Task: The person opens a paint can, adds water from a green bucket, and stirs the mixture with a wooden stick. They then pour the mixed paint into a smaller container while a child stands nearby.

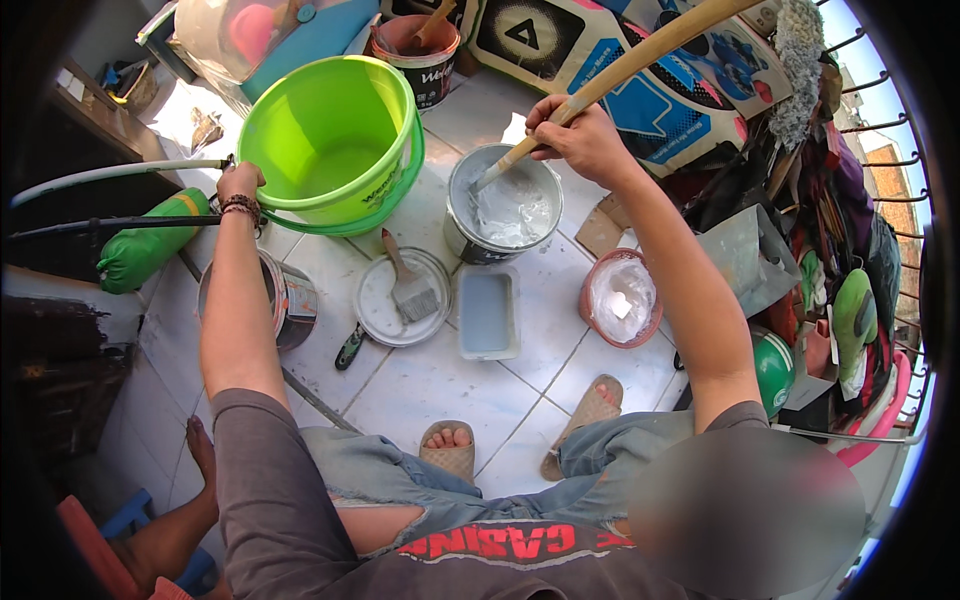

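My right hand (578, 140) is wrapped round a long wooden pole (640, 62). The pole's lower end stands in grey-white paint inside a paint bucket (463, 232). At the left, my left hand (240, 182) is closed at the rim of a large green bucket (400, 178), which has nothing visible in it. A white tube (120, 178) runs up to that hand. Between my arms, a flat paintbrush (410, 285) lies on a round white lid (375, 318). Beside it stands a rectangular plastic tub (489, 345) of greyish liquid.
Near my right forearm sits a reddish pot (592, 315) lined with white plastic. Another paint bucket (297, 310) is under my left forearm. A dark-handled tool (349, 347) pokes out by the lid. Piled goods and a green helmet (772, 370) line the right; another person's leg (200, 490) is lower left.
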The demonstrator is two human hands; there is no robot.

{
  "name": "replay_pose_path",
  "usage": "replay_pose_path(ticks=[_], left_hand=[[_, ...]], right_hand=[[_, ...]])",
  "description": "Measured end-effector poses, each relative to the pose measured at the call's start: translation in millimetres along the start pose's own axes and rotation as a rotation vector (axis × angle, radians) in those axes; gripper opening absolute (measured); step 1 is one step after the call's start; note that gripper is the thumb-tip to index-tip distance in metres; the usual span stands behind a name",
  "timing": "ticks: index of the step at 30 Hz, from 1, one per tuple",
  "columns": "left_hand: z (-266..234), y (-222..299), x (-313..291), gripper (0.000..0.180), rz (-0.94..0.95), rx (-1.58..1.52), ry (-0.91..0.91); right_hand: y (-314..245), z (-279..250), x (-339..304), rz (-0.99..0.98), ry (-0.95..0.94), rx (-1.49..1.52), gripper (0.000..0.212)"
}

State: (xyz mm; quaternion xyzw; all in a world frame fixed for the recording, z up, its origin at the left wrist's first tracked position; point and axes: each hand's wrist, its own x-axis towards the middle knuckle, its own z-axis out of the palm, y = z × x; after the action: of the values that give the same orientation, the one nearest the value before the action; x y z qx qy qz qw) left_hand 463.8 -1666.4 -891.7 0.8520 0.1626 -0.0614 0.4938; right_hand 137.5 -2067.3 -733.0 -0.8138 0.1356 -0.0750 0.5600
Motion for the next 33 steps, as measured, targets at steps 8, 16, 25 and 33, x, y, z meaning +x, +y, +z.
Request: replay_pose_path(ticks=[8, 16, 25, 33], left_hand=[[-15.5, 87.4, -121.2, 0.047, 0.348, 0.592, 0.283], [-3.2, 162.2, -257.1, 0.024, 0.736, 0.126, 0.027], [37.3, 78.6, -422.1, 0.031, 0.415, 0.303, -0.717], [80.2, 53.5, -476.3, 0.019, 0.799, 0.72, -1.167]], right_hand=[[-27.0, -20.8, -21.7, 0.185, -0.095, -0.275, 0.013], [1.6, -3.2, -2.7, 0.017, -0.037, -0.064, 0.014], [-29.1, -23.1, -38.0, 0.15, -0.145, -0.163, 0.009], [0.5, -12.1, -13.7, 0.023, -0.045, -0.115, 0.013]])
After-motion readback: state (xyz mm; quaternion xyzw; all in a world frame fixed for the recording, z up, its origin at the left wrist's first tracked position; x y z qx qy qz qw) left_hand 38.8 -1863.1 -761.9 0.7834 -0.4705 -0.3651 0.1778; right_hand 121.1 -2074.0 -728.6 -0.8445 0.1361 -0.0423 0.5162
